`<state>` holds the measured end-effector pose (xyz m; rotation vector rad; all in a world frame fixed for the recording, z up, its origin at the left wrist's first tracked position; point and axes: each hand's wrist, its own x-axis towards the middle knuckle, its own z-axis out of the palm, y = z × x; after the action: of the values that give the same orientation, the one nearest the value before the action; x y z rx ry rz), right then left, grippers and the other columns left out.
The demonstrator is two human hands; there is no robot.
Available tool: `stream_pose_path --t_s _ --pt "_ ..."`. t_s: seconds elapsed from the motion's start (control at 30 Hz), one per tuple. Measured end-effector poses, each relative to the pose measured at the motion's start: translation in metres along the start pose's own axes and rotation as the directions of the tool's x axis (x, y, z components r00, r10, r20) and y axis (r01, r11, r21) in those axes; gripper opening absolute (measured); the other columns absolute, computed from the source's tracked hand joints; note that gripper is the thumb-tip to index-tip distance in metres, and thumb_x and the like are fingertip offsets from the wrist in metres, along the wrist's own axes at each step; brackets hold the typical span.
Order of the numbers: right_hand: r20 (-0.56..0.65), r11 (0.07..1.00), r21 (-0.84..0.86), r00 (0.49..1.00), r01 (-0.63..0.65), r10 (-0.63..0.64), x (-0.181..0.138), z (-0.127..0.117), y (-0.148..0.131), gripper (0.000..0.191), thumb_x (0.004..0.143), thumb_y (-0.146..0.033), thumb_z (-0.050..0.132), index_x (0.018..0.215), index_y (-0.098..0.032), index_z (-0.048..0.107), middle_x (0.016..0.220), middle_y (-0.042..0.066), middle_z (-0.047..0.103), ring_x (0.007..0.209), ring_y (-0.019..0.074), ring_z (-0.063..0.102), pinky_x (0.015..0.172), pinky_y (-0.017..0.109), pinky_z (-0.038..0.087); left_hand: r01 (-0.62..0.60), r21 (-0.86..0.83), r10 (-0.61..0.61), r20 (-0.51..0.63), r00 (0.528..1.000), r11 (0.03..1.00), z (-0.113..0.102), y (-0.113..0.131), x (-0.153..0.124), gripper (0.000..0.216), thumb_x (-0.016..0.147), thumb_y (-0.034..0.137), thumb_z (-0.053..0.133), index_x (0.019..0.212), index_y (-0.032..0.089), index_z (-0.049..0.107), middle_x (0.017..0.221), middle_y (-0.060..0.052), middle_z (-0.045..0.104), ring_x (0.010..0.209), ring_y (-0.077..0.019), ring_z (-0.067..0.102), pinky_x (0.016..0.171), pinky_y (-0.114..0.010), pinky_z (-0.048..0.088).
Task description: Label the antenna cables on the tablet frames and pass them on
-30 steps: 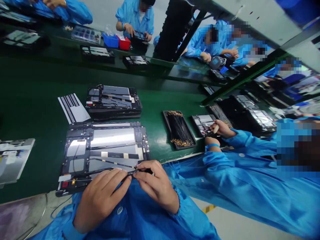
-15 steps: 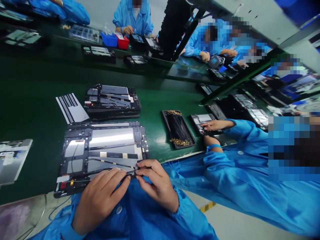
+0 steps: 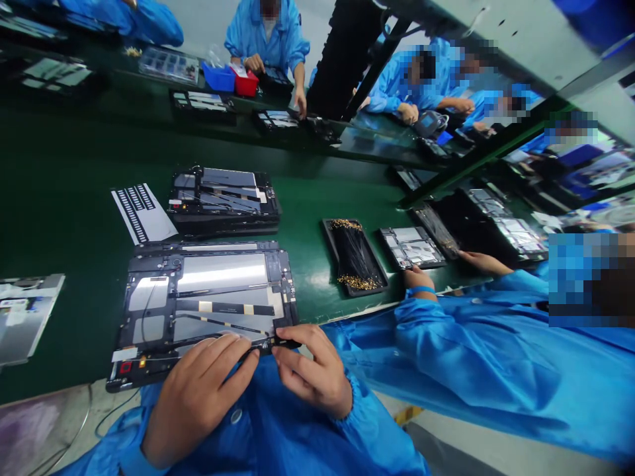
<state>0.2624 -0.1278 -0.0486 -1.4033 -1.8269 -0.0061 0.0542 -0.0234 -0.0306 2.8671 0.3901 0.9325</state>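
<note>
An opened tablet, with grey panels, flat cables and a black frame, lies in front of me on top of another one. My left hand rests over its near edge, fingers curled and pressed together on the frame. At the near right corner, my right hand has its thumb and fingertips closed on the frame edge, close to the left fingertips. Whether a thin cable lies under the fingertips I cannot tell. A thin black wire curves over the tablet's left part.
Behind stands a stack of opened tablets beside a white label sheet. To the right is a tray of black cables with gold ends. A co-worker's hand touches another tablet. A metal panel lies left.
My right hand has shifted slightly right and down along the tablet's corner; my left hand stays. The neighbour's hand moved from the tablet to the cables behind it. A co-worker opposite reached forward.
</note>
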Motion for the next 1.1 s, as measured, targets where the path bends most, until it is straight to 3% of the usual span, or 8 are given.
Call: stream_pose_path --t_s 0.53,0.8,0.93,0.97,1.03,1.1 --pt "-0.028 0.996 -0.084 0.999 0.036 -0.039 -0.001 0.004 0.002 0.023 0.086 -0.008 0.065 0.107 -0.019 0.069 0.106 0.012 0.073 0.097 0.0205 0.069 0.076 0.035 0.059 0.003 -0.008 -0.003 0.007 1.0 1.0 0.002 0.0 -0.002 0.03 0.102 0.01 0.041 0.11 0.016 0.07 0.113 -0.009 0.073 0.11 -0.0245 0.062 0.097 -0.039 0.043" --pt "-0.028 0.979 -0.145 0.988 0.146 -0.152 0.001 0.008 0.008 0.029 0.086 -0.013 0.07 0.115 -0.015 0.067 0.101 0.012 0.075 0.094 0.02 0.07 0.077 0.034 0.06 -0.027 0.034 0.026 0.016 1.0 0.999 0.004 -0.001 0.005 0.035 0.104 0.011 0.037 0.113 0.016 0.071 0.109 -0.005 0.075 0.106 -0.0211 0.064 0.099 -0.036 0.042" --pt "0.001 0.951 -0.187 0.968 0.248 -0.252 0.0 0.007 0.011 0.029 0.087 -0.017 0.073 0.116 -0.015 0.069 0.102 0.009 0.075 0.096 0.0187 0.069 0.083 0.032 0.059 -0.024 0.041 0.024 0.003 1.0 0.999 0.001 0.006 0.002 0.038 0.104 0.011 0.035 0.113 0.017 0.071 0.109 -0.003 0.076 0.107 -0.0174 0.064 0.109 -0.033 0.038" --pt "-0.015 0.959 -0.173 0.973 0.224 -0.23 0.0 0.004 0.011 0.029 0.089 -0.019 0.072 0.118 -0.018 0.069 0.107 0.008 0.074 0.1 0.0191 0.069 0.086 0.033 0.059 -0.012 0.029 0.012 -0.011 1.0 0.999 -0.003 0.004 -0.002 0.037 0.104 0.013 0.036 0.114 0.018 0.071 0.114 -0.002 0.075 0.111 -0.0164 0.064 0.113 -0.032 0.036" --pt "-0.051 0.994 -0.093 0.997 0.054 -0.059 0.001 -0.001 0.012 0.038 0.096 -0.032 0.064 0.132 -0.024 0.061 0.125 0.01 0.068 0.115 0.0232 0.065 0.095 0.04 0.057 0.082 0.037 -0.081 -0.033 0.996 0.996 -0.017 -0.006 -0.013 0.031 0.102 0.022 0.046 0.125 0.026 0.067 0.13 -0.001 0.069 0.125 -0.0172 0.059 0.121 -0.034 0.029" --pt "-0.027 0.983 0.004 0.983 -0.183 0.183 0.002 -0.003 0.015 0.063 0.096 -0.05 0.059 0.151 -0.023 0.043 0.149 0.015 0.05 0.136 0.0315 0.051 0.106 0.051 0.051 0.341 0.081 -0.336 -0.071 0.939 0.937 -0.034 -0.026 -0.028 0.047 0.096 0.039 0.058 0.142 0.033 0.054 0.148 0.0 0.055 0.142 -0.0248 0.045 0.126 -0.044 0.025"
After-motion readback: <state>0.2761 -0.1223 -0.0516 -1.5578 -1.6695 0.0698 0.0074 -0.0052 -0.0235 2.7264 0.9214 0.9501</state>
